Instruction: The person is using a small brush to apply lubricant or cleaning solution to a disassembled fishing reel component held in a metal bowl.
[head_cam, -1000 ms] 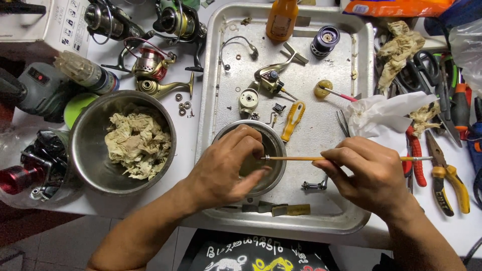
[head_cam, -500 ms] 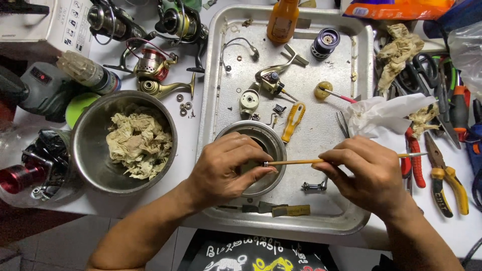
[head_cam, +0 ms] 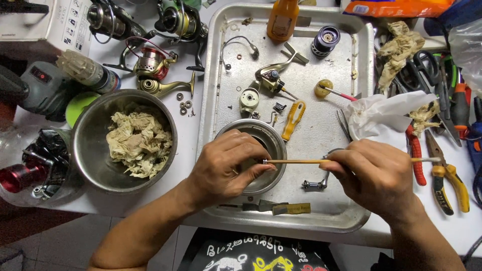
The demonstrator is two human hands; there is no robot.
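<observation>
At frame centre, the right hand [head_cam: 374, 173] pinches a thin stick [head_cam: 301, 161]; the left hand [head_cam: 228, 168] grips its ringed tip (over a small metal bowl [head_cam: 273, 143]).

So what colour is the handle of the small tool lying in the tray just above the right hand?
Yellow-orange handle, seen in the head view, beside the small steel bowl.

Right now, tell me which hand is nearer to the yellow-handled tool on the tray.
Left. The left hand sits over the small metal bowl, just left of and below the yellow-handled tool. The right hand holds the thin stick farther off, lower right.
</observation>
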